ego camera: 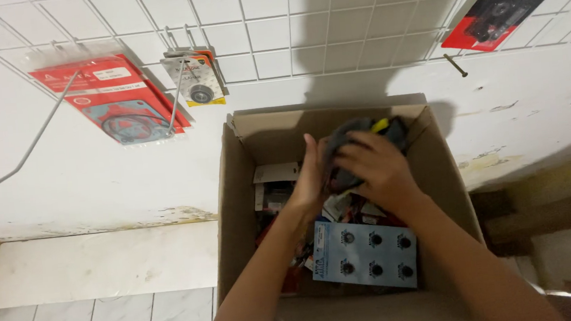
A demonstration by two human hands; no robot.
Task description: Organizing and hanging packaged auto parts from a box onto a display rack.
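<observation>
Hands (351, 168) in cardboard box (234, 206); both grips around grey cloth bundle (359, 133), bundle between palms

Both forearms are bare to the frame edge, with no sleeves, gloves, rings or watch visible.

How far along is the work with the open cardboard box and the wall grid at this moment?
Done: a few red packets hang on the white wire grid. In hand: both the left hand and the right hand grip a grey cloth bundle over the brown cardboard box. Left: the box holds many packets, including a blue blister card.
</observation>
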